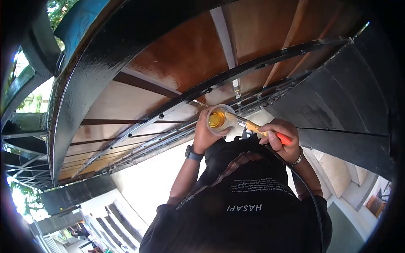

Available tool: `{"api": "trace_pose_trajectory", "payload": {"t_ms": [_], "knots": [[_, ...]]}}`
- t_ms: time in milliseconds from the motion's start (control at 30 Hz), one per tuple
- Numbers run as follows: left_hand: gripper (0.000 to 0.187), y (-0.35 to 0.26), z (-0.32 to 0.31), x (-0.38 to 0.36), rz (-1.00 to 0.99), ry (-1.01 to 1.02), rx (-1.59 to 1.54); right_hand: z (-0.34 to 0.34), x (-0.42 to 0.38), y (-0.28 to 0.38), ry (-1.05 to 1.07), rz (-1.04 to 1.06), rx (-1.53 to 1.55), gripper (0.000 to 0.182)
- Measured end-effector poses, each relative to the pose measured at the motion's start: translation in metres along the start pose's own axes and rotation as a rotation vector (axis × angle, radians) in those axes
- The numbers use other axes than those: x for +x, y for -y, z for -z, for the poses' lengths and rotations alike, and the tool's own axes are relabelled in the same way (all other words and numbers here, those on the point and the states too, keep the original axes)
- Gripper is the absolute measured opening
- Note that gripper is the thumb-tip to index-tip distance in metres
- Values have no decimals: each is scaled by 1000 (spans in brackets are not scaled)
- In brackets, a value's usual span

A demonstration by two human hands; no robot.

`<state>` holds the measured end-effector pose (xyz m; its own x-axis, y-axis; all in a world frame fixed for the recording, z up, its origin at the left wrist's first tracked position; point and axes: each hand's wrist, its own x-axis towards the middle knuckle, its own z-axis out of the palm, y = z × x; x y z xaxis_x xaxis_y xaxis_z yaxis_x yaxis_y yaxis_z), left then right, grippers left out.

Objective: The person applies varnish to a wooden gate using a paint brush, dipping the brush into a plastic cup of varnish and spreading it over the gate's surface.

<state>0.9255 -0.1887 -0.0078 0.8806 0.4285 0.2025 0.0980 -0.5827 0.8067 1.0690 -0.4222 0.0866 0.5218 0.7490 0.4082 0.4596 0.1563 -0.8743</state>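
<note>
A clear plastic cup (221, 119) with amber liquid in it is in my left hand (204, 134), whose fingers wrap round its side. My right hand (282, 141) grips a paintbrush (252, 126) by its wooden handle, which has an orange-red end. The brush's bristles are at the cup's rim, on its right side. Both hands are in front of the black shirt, below a ceiling of glossy brown wooden panels (181, 55).
A curved black metal beam (236, 71) crosses under the panels. Dark panels (337, 97) stand on the right. At the lower left are grey steps (120, 223). A black cable (314, 198) runs down beside my right arm.
</note>
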Motion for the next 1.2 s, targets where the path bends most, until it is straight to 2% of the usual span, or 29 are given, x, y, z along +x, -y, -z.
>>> {"api": "trace_pose_trajectory", "payload": {"t_ms": [133, 267, 467, 533, 567, 633, 667, 767, 833, 900, 967, 1033, 1100, 1167, 1200], "knots": [[80, -7, -2, 1, -23, 30, 16, -12, 0, -10, 43, -91, -49, 13], [78, -11, -3, -2, -95, 48, 96, -27, 8, -23, 93, -35, -122, 15], [81, -13, 2, -7, -77, 50, 71, -37, 14, -29, 147, 82, -217, 17], [82, -6, 0, -12, -29, 10, -8, -28, 10, -17, 88, -188, 57, 20], [83, -4, -2, -15, 14, -18, -92, -27, 7, -21, 97, -182, 58, 20], [84, -9, -5, -16, 67, -41, -188, -27, -1, -36, -13, -409, 397, 26], [85, -11, -7, -16, 119, -54, -284, -29, -1, -44, -6, -422, 392, 32], [86, -2, -14, -19, 136, -50, -334, -30, -12, -71, -57, -453, 504, 35], [86, 0, -17, -18, 126, -49, -269, -36, -15, -71, -115, -462, 560, 36], [86, 3, -19, -20, 118, -43, -206, -38, -17, -72, -62, -419, 391, 31], [84, 7, -24, -23, 86, -14, -338, -34, -21, -59, -20, -431, 360, 27], [84, 6, -26, -25, 68, -17, -300, -27, -23, -46, 9, -452, 315, 24], [83, 3, -29, -26, 40, -13, -277, -18, -25, -39, 75, -82, 228, 17], [83, -2, -29, -27, 119, -2, -366, -14, -18, -38, 165, 76, 34, 17], [83, -3, -31, -28, 115, -27, -379, -16, -22, -41, 157, 16, 29, 17]]}}
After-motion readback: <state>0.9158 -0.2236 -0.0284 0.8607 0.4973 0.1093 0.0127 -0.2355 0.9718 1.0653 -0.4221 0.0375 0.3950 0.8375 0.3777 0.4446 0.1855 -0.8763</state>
